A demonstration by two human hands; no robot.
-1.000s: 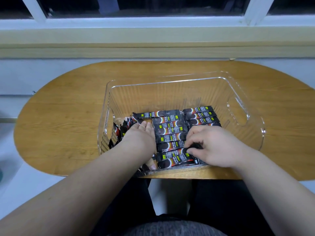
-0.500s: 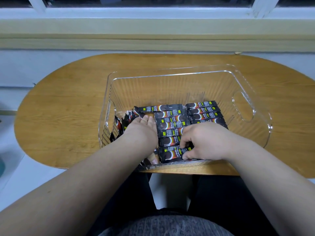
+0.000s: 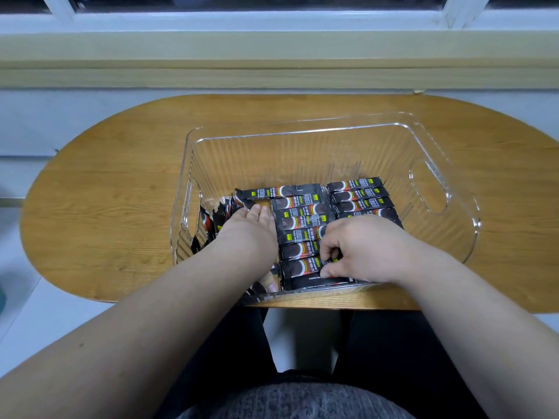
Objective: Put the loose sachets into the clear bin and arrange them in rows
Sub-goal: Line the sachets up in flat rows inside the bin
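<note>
Still wide, left grip flat amid sachets; right grip still tight around nearest sachet.

Your arms are bare all the way down to your left hand and your right hand. You wear a grey woolly top and black trousers.

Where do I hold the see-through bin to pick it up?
Probably by the oval handle hole in the right end wall of the clear bin. Come from outside on the right and hook fingers through, under the rim; the long walls are just slanted, ribbed plastic.
</note>
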